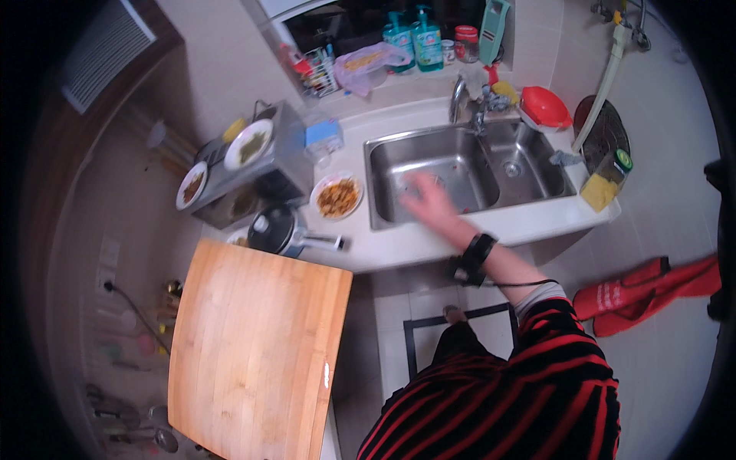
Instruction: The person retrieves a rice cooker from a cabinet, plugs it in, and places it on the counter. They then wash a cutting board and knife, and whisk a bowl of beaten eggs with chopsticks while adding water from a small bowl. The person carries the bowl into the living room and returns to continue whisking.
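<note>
My right hand is over the large basin of the stainless steel double sink. It is blurred by motion. The fingers look spread, and I see nothing held in them. A black strap with a small device and a cable circles that wrist. My left hand is out of view. A large wooden cutting board fills the lower left, close to the camera and tilted, with a wet glint near its right edge. What supports the board is hidden. Left of the sink stands a bowl of cooked food.
A lidded pot has its handle pointing right. Two plates of food rest on a metal appliance. The faucet rises behind the sink. A red basin and a green-lidded jar stand at right. Soap bottles line the sill.
</note>
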Available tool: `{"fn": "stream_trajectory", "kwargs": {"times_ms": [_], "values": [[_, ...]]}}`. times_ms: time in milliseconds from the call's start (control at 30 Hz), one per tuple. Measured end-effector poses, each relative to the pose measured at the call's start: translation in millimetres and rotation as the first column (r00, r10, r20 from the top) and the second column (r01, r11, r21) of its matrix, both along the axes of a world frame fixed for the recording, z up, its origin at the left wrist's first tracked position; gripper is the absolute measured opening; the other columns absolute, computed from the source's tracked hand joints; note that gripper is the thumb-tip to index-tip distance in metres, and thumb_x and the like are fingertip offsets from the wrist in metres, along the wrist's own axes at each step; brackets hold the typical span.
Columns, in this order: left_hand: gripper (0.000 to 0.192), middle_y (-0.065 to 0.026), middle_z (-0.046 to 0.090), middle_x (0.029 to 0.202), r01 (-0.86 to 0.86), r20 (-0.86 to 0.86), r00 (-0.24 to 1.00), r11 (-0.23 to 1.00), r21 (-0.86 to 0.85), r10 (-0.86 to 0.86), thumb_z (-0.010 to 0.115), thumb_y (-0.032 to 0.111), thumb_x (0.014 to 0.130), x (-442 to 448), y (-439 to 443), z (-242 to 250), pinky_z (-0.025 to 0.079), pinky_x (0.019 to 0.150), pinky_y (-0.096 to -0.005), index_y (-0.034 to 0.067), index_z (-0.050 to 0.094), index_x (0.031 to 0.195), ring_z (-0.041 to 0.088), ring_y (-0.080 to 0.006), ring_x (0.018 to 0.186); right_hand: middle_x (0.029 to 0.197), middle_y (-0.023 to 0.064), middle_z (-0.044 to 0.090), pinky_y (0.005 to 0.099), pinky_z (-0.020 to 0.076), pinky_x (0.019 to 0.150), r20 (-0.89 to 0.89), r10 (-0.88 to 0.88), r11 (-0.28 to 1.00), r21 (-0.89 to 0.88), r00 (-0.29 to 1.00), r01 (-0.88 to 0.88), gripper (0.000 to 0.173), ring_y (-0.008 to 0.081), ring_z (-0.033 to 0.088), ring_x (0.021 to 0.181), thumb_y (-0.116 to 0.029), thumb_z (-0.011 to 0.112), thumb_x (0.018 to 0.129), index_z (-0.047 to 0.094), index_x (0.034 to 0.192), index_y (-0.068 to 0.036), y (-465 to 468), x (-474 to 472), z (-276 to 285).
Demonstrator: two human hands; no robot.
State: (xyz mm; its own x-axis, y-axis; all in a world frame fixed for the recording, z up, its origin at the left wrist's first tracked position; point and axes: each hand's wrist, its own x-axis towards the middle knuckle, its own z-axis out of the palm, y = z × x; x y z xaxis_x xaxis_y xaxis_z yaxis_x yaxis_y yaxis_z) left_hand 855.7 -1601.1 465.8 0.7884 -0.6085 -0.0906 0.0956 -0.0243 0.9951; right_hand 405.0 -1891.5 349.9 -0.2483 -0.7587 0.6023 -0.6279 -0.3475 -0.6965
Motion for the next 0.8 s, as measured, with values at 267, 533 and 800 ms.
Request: {"fn": "stream_trajectory", "kwargs": {"times_ms": [267, 533, 800], "values": [[0.044, -0.0107, 0.054, 0.115, 0.396, -0.211, 0.895, 0.918, -0.033, -0.394, 0.057, 0.023, 0.079, -171.7, -158.4, -2.2, 0.041, 0.094, -0.0358, 0.006, 0.05, 0.119, 0.051, -0.0234, 0.108, 0.122, 0.0203, 0.051, 0.0353, 0.0434, 0.088, 0.779, -0.259, 0.964, 0.171, 0.571, 0.204, 0.098, 0.0258, 0.05, 0.112, -0.037, 0.08, 0.065, 0.027, 0.135, 0.007, -161.7, -338.2, 69.0], [0.039, -0.0122, 0.061, 0.102, 0.637, -0.317, 0.73, 0.771, -0.003, -0.605, 0.063, 0.003, 0.07, -262.5, -264.7, -37.6, 0.048, 0.087, -0.0351, -0.002, 0.054, 0.107, 0.059, -0.0227, 0.094, 0.076, 0.0083, 0.065, 0.0291, 0.0478, 0.066, 0.174, -0.398, 0.914, 0.163, 0.901, 0.372, 0.022, 0.0147, 0.061, 0.073, -0.017, 0.07, 0.074, 0.067, 0.086, 0.001, -200.1, -362.0, 80.5], [0.041, -0.0126, 0.062, 0.099, 0.764, -0.372, 0.564, 0.637, -0.104, -0.737, 0.061, 0.002, 0.07, -304.7, -300.2, -54.9, 0.051, 0.08, -0.0334, -0.005, 0.052, 0.109, 0.063, -0.0224, 0.087, 0.086, 0.003, 0.055, 0.0288, 0.0435, 0.073, 0.08, 0.615, 0.788, -0.098, 0.785, -0.608, 0.004, 0.0145, 0.054, 0.082, -0.009, 0.059, 0.083, 0.061, 0.08, -0.008, -79.9, -89.2, 90.7]]}}
